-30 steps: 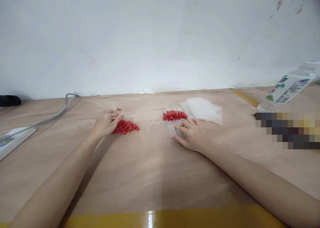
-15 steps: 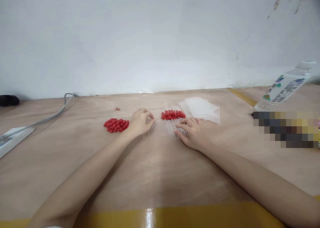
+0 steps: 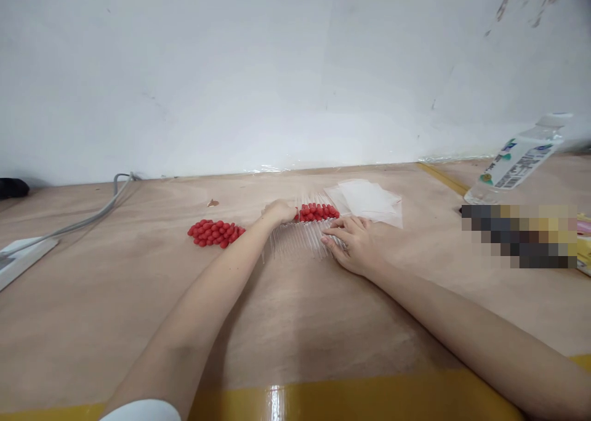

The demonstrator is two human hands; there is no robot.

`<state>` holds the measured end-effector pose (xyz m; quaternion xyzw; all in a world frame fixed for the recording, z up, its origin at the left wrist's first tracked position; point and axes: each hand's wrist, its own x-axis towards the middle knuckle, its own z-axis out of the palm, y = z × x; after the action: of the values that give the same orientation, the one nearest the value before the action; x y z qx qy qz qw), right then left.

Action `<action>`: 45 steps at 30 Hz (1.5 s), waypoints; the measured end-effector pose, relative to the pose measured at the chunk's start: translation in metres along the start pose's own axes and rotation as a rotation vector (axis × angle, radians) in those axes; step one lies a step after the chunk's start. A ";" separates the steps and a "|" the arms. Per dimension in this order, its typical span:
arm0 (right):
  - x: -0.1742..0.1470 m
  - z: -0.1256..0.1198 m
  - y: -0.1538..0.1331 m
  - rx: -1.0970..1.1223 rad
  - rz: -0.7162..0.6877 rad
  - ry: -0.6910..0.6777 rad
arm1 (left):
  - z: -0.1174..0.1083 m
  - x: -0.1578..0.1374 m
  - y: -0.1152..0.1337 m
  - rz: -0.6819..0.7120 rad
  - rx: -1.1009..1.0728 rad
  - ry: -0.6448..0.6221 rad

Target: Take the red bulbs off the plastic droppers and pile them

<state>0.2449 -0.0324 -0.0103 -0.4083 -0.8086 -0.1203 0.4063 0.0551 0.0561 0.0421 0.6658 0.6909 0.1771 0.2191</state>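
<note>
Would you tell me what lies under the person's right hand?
The right hand rests on a row of clear tubes lying flat on the table. The tube ends beneath the palm are covered.

A wooden tabletop runs up to a plain white wall. A strip of yellow tape lies along the near edge of the tabletop. At far left, a grey cable leads across the surface to a flat white device. At right, a clear plastic bottle with a printed label lies tilted near the wall. A stack of clear plastic bags rests flat on the wood.
</note>
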 end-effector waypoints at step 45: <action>-0.002 0.007 -0.026 0.263 -0.426 -0.148 | 0.022 -0.114 -0.065 1.134 0.112 0.387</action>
<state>0.2225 -0.0465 -0.0125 -0.1804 -0.9125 -0.0668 0.3611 0.0144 -0.0622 -0.0037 0.8967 0.2636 0.3476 -0.0747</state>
